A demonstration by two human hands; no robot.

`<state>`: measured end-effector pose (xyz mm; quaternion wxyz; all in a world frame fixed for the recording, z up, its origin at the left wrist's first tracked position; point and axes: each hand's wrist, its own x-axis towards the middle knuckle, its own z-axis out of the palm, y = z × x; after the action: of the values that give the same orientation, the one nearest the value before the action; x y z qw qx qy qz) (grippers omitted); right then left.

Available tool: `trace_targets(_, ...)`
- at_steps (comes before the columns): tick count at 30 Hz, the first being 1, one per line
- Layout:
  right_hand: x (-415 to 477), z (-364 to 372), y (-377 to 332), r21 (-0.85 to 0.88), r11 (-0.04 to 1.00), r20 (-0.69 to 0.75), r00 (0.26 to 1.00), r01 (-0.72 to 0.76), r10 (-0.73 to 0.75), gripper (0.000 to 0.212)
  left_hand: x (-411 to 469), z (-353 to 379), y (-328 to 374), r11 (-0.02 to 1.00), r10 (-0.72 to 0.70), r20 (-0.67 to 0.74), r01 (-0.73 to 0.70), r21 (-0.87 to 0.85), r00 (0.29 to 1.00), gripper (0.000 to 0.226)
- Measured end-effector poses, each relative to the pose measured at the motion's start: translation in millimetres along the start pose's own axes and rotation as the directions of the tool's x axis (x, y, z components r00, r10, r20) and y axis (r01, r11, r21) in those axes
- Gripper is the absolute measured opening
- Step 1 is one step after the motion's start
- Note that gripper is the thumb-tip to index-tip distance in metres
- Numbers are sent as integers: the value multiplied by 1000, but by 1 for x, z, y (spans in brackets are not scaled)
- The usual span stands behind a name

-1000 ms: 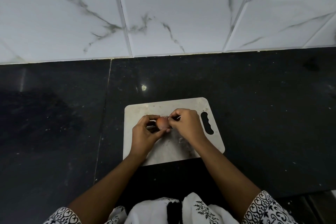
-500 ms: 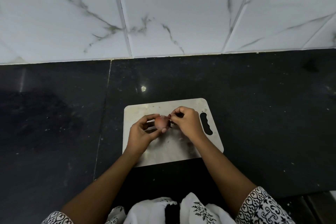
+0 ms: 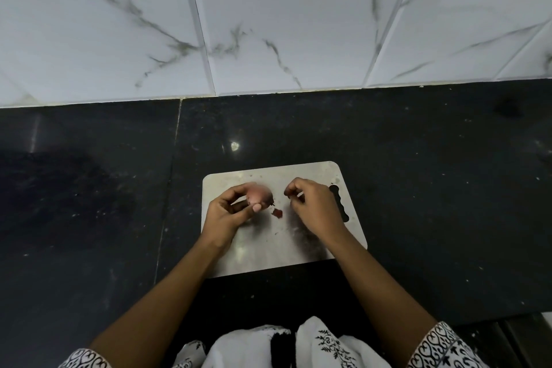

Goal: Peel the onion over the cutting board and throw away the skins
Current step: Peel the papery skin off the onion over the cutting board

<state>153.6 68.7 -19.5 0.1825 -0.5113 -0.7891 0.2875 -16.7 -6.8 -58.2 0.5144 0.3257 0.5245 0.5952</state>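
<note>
A: What sits left of the frame's centre?
B: The left hand (image 3: 228, 212), fingers and thumb curled round the onion (image 3: 259, 196), holding it just above the upper left part of the cutting board (image 3: 268, 251). I'd guess it is kept there so that whatever comes off drops on the board and not on the dark countertop (image 3: 89, 218).
A: Anything dropped?
B: One reddish scrap of skin (image 3: 277, 213) lies on the board, just right of the onion, between the hands.
A: And the right hand (image 3: 313, 206)?
B: It is apart from the onion, over the board's right half beside the handle slot (image 3: 343, 213). Its fingers are curled in, thumb and forefinger drawn together. Whether a sliver sits between them I cannot tell.
A: How far along?
B: The onion looks pale pink with a dark bit at its lower right, so some peeling is probably left. The scrap is not yet thrown away.
</note>
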Motion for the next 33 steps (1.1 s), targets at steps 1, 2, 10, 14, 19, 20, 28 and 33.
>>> trace_targets(1,-1,-1,-2,24,1000,-16,1000,3,-2,17,0,1,0,1000,5,-1,-5,3,1000,43)
trace_targets(2,-2,-3,-3,53,999,-15,1000,5,-5,20,0,1,1,1000,8,-5,-8,8,1000,41)
trace_targets(10,-6,-2,-12,164,951,65,959,264,-277,41,-1,4,2,999,39,11,-40,13,999,37)
trace_targets(14,-5,-6,-16,155,946,20,957,284,-290,31,-2,3,3,998,24,2,-24,62,1000,44)
trace_targets(19,-3,-13,-18,99,948,30,952,301,-305,19,-1,2,5,986,51,115,-69,154,992,36)
trace_targets(20,-2,-13,-19,61,943,22,944,329,-330,24,-1,2,5,984,47,120,-67,163,992,34)
trace_targets(28,11,-17,-19,-88,827,199,823,556,-532,25,-1,3,4,980,36,121,-58,188,992,34)
trace_targets(33,12,-4,-15,21,889,82,885,458,-458,18,-1,2,4,978,27,129,-52,200,991,49)
